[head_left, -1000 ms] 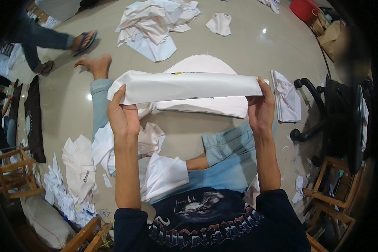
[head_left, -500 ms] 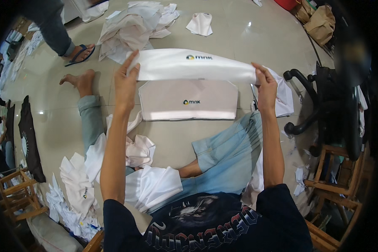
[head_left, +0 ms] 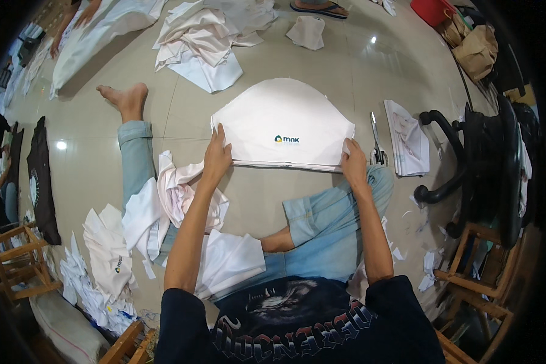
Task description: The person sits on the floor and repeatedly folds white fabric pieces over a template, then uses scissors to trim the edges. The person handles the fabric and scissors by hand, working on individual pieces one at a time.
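Note:
A white fabric panel [head_left: 282, 112] with a curved top edge and a small printed logo lies spread over a stack of similar panels [head_left: 261, 164] on the floor. My left hand [head_left: 217, 156] pinches its left side near the lower corner. At the opposite corner, my right hand [head_left: 353, 161] has thumb and fingers closed on the cloth. The panel covers most of the stack, leaving only layered edges along the near side. Scissors [head_left: 376, 136] lie just right of my right hand, points away from me.
Folded white cloth [head_left: 407, 139] sits beside the scissors, near a black chair base [head_left: 446, 139]. Crumpled fabric [head_left: 200, 42] is heaped beyond the stack. More cloth [head_left: 230, 261] lies over my lap. Wooden stools [head_left: 479, 261] stand at right. Another person's sandalled foot [head_left: 321, 8] shows at the top.
The panel, stretched in the air between my hands before, has come down toward me onto the stack. The other person's sandalled foot has moved from upper left to top centre.

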Motion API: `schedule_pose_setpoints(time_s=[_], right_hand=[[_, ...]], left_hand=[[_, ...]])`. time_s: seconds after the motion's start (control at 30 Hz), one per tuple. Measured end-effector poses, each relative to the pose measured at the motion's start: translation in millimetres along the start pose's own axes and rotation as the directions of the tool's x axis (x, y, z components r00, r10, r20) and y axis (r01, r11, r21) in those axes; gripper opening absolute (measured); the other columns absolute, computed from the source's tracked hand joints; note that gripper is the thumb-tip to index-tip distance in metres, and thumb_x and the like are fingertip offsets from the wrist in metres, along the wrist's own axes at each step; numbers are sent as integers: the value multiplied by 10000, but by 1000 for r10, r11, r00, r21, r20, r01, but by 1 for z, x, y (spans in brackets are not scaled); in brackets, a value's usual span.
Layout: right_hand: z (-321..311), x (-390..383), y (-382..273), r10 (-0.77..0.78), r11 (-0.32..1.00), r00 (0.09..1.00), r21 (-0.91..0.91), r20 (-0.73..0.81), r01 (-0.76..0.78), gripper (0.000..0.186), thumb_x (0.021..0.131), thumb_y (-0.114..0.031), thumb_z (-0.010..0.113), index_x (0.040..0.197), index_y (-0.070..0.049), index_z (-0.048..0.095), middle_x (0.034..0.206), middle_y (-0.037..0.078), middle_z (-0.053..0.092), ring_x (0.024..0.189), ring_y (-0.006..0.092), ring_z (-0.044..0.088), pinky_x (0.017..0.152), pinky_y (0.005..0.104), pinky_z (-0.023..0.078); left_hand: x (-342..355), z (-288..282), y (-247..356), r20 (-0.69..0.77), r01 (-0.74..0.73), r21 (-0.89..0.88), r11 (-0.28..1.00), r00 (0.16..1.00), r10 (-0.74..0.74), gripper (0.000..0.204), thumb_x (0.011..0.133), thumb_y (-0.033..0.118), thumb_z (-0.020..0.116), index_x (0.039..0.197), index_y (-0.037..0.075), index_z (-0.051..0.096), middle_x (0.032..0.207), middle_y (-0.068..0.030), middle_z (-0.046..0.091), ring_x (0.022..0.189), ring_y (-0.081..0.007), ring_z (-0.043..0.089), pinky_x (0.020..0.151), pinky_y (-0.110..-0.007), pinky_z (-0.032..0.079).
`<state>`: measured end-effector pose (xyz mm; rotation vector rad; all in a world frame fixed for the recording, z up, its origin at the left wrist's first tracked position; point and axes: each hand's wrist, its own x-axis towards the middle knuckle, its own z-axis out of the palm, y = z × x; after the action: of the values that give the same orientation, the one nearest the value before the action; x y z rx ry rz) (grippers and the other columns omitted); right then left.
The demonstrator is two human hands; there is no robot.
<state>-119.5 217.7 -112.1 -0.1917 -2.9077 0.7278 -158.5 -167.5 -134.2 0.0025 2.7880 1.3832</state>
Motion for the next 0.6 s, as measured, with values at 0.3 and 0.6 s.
schedule_pose_setpoints(time_s=[0.3,0.6], right_hand=[[0,-8,-7,-9,1000,1000,-28,23,10,406,853,37,545,1255,86,554,1354,268,527,1192,440,547,1005,430,460],[-1,-8,-7,-26,999,999,-18,32,27,428,826,46,558,1251,101,560,1344,297,531,1216,447,535,1039,422,439]], left_hand=[[4,6,-18,-63,-105,106,989,992,112,686,871,39,542,1496,-39,269,1519,-323,292,1255,-469,486,1017,-443,440],[-6,5,-14,-66,-5,78,997,998,10,695,863,64,582,1497,-12,307,1523,-321,292,1344,-427,425,1082,-411,394]])
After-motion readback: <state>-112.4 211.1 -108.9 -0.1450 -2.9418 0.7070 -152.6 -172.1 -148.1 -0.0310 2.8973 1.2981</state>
